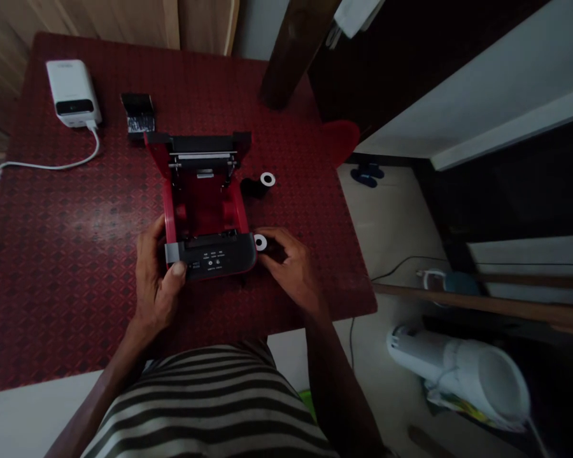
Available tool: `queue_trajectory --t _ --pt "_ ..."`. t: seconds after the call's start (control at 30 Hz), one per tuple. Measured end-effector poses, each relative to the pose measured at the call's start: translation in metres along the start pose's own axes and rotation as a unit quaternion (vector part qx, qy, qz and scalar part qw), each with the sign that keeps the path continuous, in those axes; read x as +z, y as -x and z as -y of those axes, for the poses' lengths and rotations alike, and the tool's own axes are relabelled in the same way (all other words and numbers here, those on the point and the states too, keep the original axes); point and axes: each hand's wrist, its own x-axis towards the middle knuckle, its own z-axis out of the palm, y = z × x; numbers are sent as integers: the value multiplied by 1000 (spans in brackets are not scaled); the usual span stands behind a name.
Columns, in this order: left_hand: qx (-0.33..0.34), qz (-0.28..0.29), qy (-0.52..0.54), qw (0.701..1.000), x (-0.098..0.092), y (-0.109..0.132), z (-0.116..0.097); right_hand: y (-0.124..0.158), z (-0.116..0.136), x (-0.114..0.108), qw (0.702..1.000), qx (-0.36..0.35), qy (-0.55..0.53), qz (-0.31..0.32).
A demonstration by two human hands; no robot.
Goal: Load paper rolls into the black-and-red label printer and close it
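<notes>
A red and black printer sits on the red patterned table with its lid swung open toward the back. My left hand grips the printer's front left corner, thumb on the black control panel. My right hand is curled around a black roll with a white core just right of the printer's front. A second black roll with a white core lies on the table beside the open lid.
A white box-shaped device with a white cable stands at the table's far left. A small black item lies behind the printer. A dark wooden post rises at the back. A white appliance lies on the floor to the right.
</notes>
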Motion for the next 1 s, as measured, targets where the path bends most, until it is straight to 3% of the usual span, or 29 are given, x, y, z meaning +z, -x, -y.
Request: queue_trajectory --t 0.13,0.27,0.33,0.47,0.57,0.67,0.83,1.0 --pt "7 -5 12 1000 2 3 3 -4 15 -15 1000 -16 13 -1" --pt "5 -4 15 1000 2 4 4 -13 68 -49 993 -94 64 10" --pt "11 -4 8 1000 2 3 3 -25 96 -54 980 -160 112 36" --pt "18 11 2 1000 -1 3 2 -55 125 -24 929 -266 232 109" --pt "15 26 12 999 -3 3 1 -69 130 10 885 -256 358 152" --pt "7 32 21 999 -4 4 1 -76 137 30 851 -226 431 199" --pt "-7 25 37 999 -4 3 -2 -89 145 37 844 -177 438 253" --pt "-5 33 39 999 -5 1 -4 -99 137 43 847 -149 429 277"
